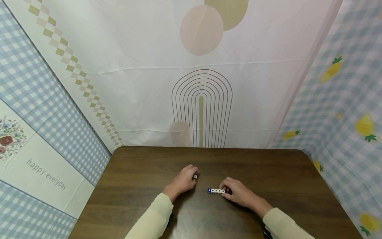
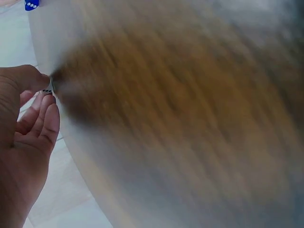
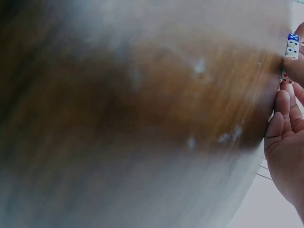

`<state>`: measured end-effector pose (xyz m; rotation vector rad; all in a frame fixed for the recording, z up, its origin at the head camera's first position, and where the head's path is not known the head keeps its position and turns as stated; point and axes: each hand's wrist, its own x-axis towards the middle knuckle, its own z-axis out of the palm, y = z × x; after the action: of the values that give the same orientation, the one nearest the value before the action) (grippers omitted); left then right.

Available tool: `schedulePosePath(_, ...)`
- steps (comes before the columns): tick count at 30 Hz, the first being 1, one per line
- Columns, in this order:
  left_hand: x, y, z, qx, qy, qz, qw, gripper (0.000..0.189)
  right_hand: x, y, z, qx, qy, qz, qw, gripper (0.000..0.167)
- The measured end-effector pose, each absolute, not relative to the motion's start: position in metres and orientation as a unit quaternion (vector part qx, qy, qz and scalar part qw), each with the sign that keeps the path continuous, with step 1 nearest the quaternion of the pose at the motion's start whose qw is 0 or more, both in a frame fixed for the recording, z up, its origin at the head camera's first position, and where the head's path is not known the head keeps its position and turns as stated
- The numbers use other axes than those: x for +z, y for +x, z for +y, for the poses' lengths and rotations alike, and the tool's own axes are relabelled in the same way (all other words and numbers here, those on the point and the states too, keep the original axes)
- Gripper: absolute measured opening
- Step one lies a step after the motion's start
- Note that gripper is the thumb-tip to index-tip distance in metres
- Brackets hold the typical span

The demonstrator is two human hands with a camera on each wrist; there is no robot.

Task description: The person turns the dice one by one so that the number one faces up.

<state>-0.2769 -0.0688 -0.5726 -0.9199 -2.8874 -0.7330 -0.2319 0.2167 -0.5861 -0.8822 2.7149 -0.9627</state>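
Observation:
My left hand (image 1: pixel 185 179) is over the table left of centre. It pinches a small white die with black pips (image 1: pixel 195 176) between thumb and fingertips, and the same die (image 2: pixel 48 89) shows in the left wrist view. To its right, a short row of dice lies on the table: a blue die (image 1: pixel 209 191) at the left end, then several white dice (image 1: pixel 216 191) side by side. My right hand (image 1: pixel 238 193) holds the right end of this row, thumb on the near side and fingers behind. In the right wrist view the thumb (image 3: pixel 295 69) covers part of the white dice.
The dark brown wooden table (image 1: pixel 134 172) has its far edge against a white patterned cloth (image 1: pixel 143 99). Blue checked cloths hang at the left (image 1: pixel 59 99) and right (image 1: pixel 313 116) sides.

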Motion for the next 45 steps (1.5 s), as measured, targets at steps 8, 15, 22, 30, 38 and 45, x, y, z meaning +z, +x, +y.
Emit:
schedulePosePath(8,-0.5746,-0.2788,-0.0730,-0.231,-0.310,-0.922,0.024,0.022,-0.5880,-0.2319,0.2181,-0.324,-0.297,0.896,0.059,0.017)
schedulePosePath(15,-0.5743,-0.2783,-0.0741,-0.218,-0.311,-0.925,0.028,0.017,-0.5888,-0.2326,0.2185,-0.330,-0.299,0.894,0.058,0.016)
schedulePosePath(22,-0.5749,-0.2775,-0.0726,-0.200,-0.303,-0.930,0.055,0.009,-0.5873,-0.2346,0.2184,-0.329,-0.292,0.895,0.071,0.016)
schedulePosePath(30,-0.5753,-0.2759,-0.0704,-0.191,-0.276,-0.941,0.047,0.008,-0.5868,-0.2350,0.2180,-0.327,-0.291,0.896,0.073,0.016)
schedulePosePath(38,-0.5743,-0.2721,-0.0739,-0.224,-0.252,-0.941,0.027,0.018,-0.5891,-0.2337,0.2182,-0.326,-0.295,0.895,0.067,0.016)
schedulePosePath(45,-0.5745,-0.2708,-0.0761,-0.259,-0.246,-0.934,0.000,0.023,-0.5897,-0.2325,0.2179,-0.325,-0.293,0.897,0.068,0.017)
